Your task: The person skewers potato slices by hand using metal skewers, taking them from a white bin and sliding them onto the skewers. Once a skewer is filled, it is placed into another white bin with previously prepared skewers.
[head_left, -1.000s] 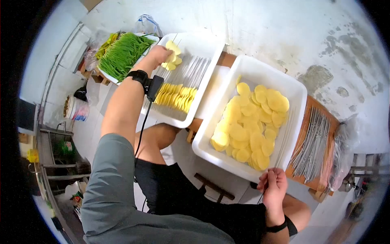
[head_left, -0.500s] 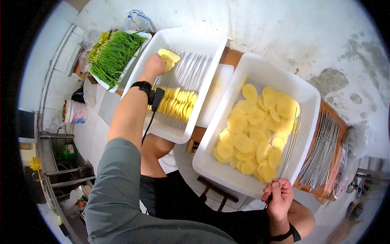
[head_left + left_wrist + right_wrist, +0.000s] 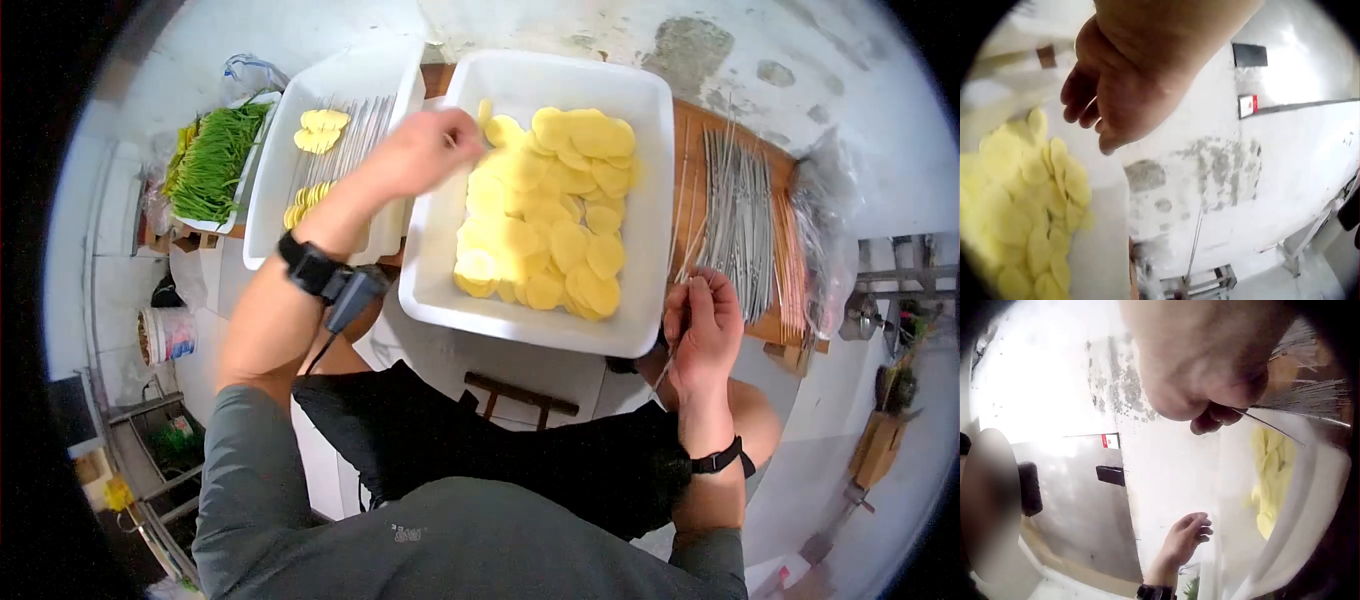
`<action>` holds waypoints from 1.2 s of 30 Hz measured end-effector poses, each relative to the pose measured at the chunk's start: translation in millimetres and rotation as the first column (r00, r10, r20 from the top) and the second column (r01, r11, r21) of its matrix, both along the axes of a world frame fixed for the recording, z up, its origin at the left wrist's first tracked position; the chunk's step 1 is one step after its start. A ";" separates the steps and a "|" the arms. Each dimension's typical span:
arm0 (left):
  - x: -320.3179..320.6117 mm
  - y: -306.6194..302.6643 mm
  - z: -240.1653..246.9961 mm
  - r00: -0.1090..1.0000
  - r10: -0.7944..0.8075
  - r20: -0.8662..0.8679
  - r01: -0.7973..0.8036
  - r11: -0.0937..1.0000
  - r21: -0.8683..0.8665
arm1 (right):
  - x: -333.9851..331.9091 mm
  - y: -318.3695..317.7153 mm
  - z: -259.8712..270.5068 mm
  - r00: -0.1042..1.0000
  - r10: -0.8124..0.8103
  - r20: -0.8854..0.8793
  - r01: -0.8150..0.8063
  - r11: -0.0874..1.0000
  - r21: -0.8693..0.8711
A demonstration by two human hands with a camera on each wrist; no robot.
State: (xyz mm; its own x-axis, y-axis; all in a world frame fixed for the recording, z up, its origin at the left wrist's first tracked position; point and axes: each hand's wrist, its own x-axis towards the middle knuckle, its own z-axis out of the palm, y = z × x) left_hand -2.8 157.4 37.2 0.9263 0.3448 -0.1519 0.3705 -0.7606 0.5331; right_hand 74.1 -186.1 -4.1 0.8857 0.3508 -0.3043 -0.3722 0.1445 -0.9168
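Observation:
My left hand (image 3: 435, 150), blurred, hangs over the left rim of a white tub (image 3: 425, 260) full of thin round yellow slices (image 3: 545, 210) that look like potato. Its fingers are loosely bent with nothing between them; the left wrist view shows the same hand (image 3: 1135, 81) beside the slices. At the tub's front right corner my right hand (image 3: 708, 325) pinches thin metal skewers (image 3: 1275, 429) between thumb and fingers. In the second white tub (image 3: 262, 215), to the left, lie threaded slices (image 3: 310, 203) on skewers and a separate threaded bunch (image 3: 320, 130) farther back.
A heap of metal skewers (image 3: 738, 210) lies on the wooden board (image 3: 690, 140) at the right, beside a clear plastic bag (image 3: 825, 220). Far left stands a tray of green chives (image 3: 213, 165). A wall rises behind the tubs.
My left hand has let go of the threaded slices in the left tub and moved right to the slice tub. The right hand still holds skewers. The head view has swung right.

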 end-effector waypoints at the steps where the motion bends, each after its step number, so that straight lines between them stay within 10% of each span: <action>1: 8.5 -13.1 -15.5 0.991 -0.126 -0.038 0.128 0.991 0.041 | 0.2 -4.6 -1.2 1.000 -0.003 -0.010 0.003 1.000 0.031; 16: 78.1 -153.2 -116.3 0.881 -0.349 -0.318 0.413 0.896 0.163 | -4.2 -44.4 11.6 0.998 0.016 0.055 -0.022 0.994 0.111; 32: 49.9 -85.0 -112.1 0.970 0.006 -0.244 -0.081 0.950 -0.301 | -8.1 -53.5 8.5 0.996 0.018 0.089 -0.027 0.994 0.103; 34: 50.0 -80.7 -111.1 0.945 -0.034 -0.326 -0.053 0.966 -0.254 | -8.2 -52.5 8.5 0.996 0.022 0.086 -0.031 0.995 0.096; 36: 53.0 -75.0 -118.9 0.911 -0.317 -0.265 0.337 0.941 0.036 | -9.0 -52.0 8.1 0.996 0.025 0.081 -0.032 0.996 0.085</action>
